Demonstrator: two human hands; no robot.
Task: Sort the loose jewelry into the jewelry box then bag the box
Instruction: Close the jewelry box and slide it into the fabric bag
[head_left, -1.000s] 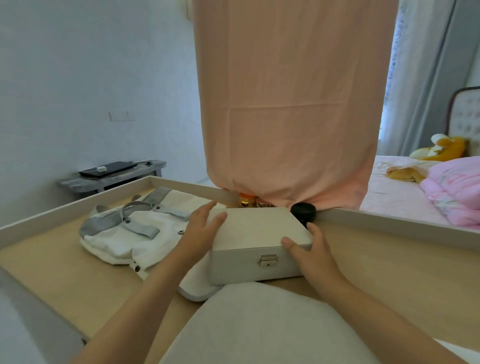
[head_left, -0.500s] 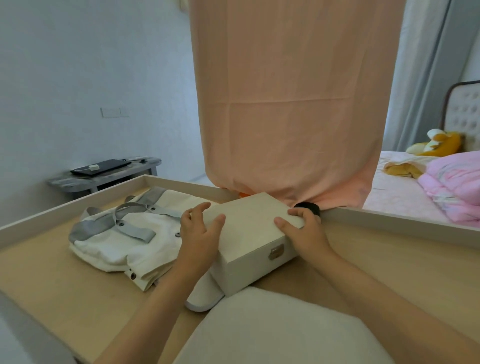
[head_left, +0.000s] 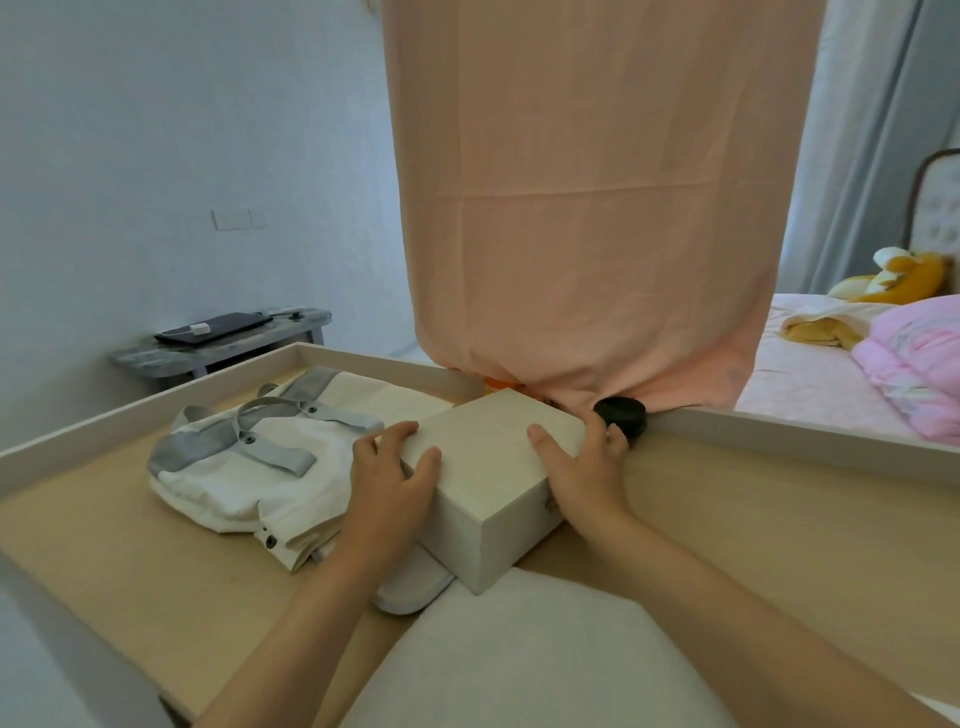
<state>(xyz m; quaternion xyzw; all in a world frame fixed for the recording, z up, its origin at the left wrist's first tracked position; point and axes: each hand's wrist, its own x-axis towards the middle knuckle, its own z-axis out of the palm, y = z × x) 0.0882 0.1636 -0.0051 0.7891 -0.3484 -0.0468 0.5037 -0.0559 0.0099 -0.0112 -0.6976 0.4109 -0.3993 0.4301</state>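
Head: jewelry box (head_left: 493, 462) between hands (head_left: 387, 491) (head_left: 589, 475)

Matt cream jewelry box (head_left: 493, 457), white cloth bag (head_left: 249, 467), smooth pale wood table (head_left: 779, 519).

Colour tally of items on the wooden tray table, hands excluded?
Cream: 1, rectangular jewelry box, closed
White with grey straps: 1, canvas bag
Black: 1, small round object
Orange: 1, unclear item mostly hidden under peach curtain
Total: 4
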